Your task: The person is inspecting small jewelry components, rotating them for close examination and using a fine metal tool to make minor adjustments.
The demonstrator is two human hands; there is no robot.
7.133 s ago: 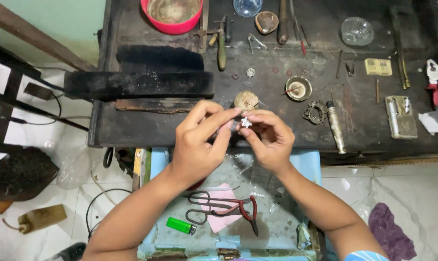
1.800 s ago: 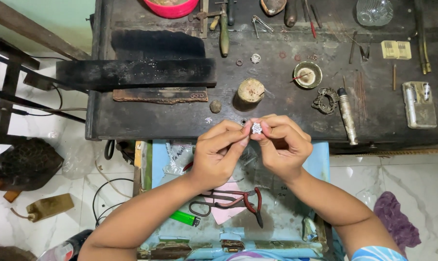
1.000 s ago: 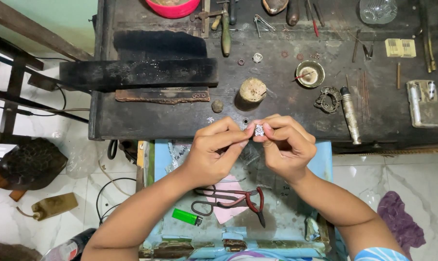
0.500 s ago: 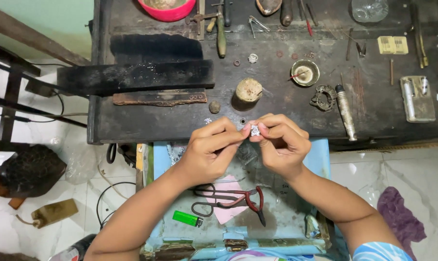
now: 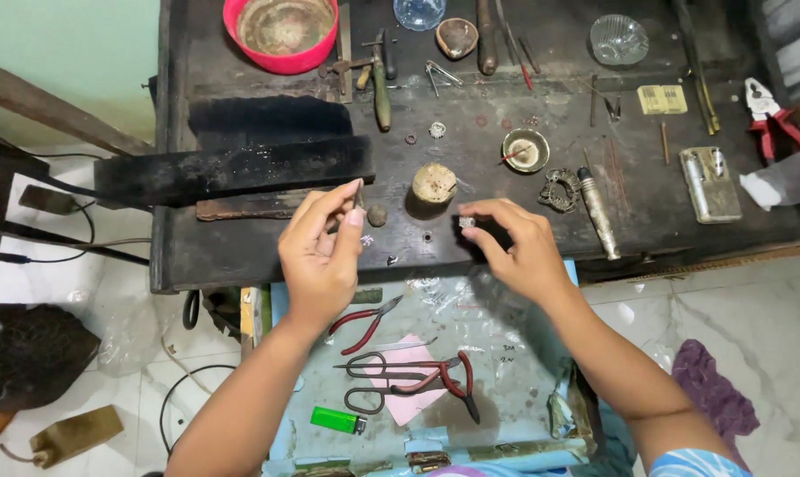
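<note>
The right hand [image 5: 523, 252], just right of the frame's middle, pinches a small silver ornament [image 5: 467, 222] between thumb and forefinger above the front part of the dark bench [image 5: 241, 247]. The left hand [image 5: 320, 252], left of centre, has thumb and forefinger closed on something very small near [image 5: 358, 196]; it looks like a thin pin or bit of wire, but it is too small to tell. The two hands are apart, with a round stub block [image 5: 433, 183] and a small ball [image 5: 377, 215] on the bench between and just above them.

Below the hands, a light-blue tray [image 5: 523, 389] carries red-handled pliers [image 5: 364, 320], scissors [image 5: 391, 367] and a green lighter [image 5: 333, 420].

The main risk seems to be dropping either piece. Both are held only by fingertip pinches, and a slip would let them fall onto the dark, cluttered bench, into the tray's clutter, or down to the floor beside it, where such small parts would be hard to find. Squeezing the ornament too hard could also bend its fine work. A red bowl [image 5: 285, 35] sits at the upper left.
</note>
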